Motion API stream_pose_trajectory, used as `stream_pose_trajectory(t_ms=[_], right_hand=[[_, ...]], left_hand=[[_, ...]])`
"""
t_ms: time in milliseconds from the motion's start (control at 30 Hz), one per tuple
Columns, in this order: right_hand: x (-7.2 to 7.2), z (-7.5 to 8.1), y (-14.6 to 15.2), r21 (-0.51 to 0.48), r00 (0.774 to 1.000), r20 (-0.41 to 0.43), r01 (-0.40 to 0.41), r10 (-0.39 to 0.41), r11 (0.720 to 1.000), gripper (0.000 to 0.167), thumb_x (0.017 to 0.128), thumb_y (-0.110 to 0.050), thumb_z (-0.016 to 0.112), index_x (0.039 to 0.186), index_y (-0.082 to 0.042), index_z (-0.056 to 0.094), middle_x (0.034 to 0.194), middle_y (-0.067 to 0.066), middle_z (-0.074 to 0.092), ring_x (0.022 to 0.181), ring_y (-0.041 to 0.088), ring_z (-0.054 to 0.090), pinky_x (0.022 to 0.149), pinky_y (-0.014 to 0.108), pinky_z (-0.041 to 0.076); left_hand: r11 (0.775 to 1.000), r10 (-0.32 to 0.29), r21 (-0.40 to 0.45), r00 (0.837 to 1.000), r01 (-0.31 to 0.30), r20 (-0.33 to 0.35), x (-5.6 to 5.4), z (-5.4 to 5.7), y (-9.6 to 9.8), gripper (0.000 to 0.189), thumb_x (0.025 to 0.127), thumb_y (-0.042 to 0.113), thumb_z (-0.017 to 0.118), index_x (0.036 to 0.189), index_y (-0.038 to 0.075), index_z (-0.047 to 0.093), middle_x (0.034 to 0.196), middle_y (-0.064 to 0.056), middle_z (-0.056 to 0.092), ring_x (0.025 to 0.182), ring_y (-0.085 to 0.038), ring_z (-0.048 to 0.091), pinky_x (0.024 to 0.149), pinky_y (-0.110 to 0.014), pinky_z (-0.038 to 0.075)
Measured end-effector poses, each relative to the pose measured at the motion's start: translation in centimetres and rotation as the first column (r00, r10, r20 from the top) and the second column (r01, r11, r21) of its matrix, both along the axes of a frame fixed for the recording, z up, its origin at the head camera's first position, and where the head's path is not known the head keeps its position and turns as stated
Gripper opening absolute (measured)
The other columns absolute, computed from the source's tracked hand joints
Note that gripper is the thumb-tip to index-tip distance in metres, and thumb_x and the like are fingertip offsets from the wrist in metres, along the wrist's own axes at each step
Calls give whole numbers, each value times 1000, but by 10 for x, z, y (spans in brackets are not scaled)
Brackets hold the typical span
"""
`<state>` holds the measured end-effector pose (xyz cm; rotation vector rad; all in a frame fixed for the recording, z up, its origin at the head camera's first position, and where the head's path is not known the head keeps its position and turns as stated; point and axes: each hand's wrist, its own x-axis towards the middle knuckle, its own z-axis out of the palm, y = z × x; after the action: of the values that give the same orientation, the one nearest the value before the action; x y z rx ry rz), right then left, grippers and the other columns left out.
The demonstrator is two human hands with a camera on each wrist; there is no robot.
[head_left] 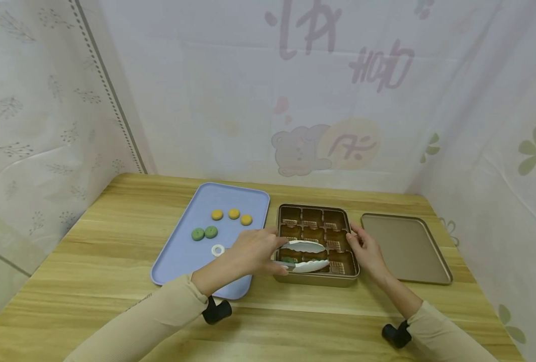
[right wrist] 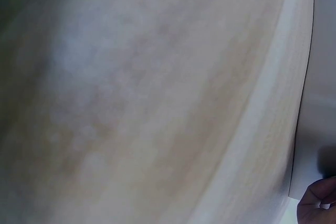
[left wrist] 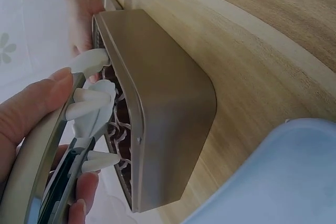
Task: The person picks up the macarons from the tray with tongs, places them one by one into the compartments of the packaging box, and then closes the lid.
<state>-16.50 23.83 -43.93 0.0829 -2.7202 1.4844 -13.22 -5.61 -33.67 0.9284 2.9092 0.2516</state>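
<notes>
My left hand (head_left: 255, 250) holds a pair of serving tongs (head_left: 303, 246) with white scalloped tips. The tips stand apart over the near row of a bronze tin box (head_left: 318, 281). Inside the box is a brown insert split into several square compartments. Something green (head_left: 289, 260) shows in the near left compartment, partly hidden by the tongs. My right hand (head_left: 368, 254) grips the right side of the box at its rim. In the left wrist view, thumb and fingers squeeze the tongs' handles (left wrist: 44, 156), and the tips reach the box opening.
Left of the box lies a blue tray (head_left: 182, 256) with two green round cakes (head_left: 197, 234) and three yellow ones (head_left: 234, 214). A flat bronze lid (head_left: 408, 246) lies to the right. A patterned curtain (head_left: 232, 100) hangs behind the wooden table (head_left: 91, 241).
</notes>
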Motion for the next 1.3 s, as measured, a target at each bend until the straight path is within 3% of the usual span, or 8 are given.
stream_pose_trajectory(t_ms=[300,500,767,1033,1300], right_hand=[[2,3,-2,-15,1000,12,5,-5,1000,52,100,-25,44,141,5,35,95,15,57,80,12,50,70,21,43],[2,0,-3,-13,1000,8,15,-15,1000,51,100,-24,45,141,5,36,93,14,58,79,10,51,70,20,44],[0,0,-1,-19,1000,16,2,-2,1000,53,101,-27,44,142,6,34,93,13,54,78,12,48,67,21,42],[0,1,-1,-29,999,36,6,-5,1000,53,101,-25,44,143,5,33,97,17,57,81,12,50,70,21,44],[0,2,-1,-6,1000,14,-2,2,1000,52,101,-26,44,141,5,35,93,15,55,78,13,47,68,22,42]], left_hand=[[999,-2,48,1000,2,-2,2,-6,-4,66,68,51,79,121,16,65,87,2,55,59,-8,43,46,-24,35],[985,29,172,1000,-28,-7,8,-18,-18,67,67,50,79,121,13,64,90,3,57,59,-6,41,48,-21,34],[942,117,322,992,-98,-40,18,-30,-52,66,67,45,81,122,13,64,89,5,58,57,-2,36,46,-18,31],[911,226,354,974,-211,-3,33,-34,-93,66,68,45,80,123,13,64,82,5,54,61,-2,37,48,-20,32],[879,338,348,941,-327,31,46,-37,-135,70,70,49,78,126,9,62,89,4,57,69,-5,48,51,-20,37]])
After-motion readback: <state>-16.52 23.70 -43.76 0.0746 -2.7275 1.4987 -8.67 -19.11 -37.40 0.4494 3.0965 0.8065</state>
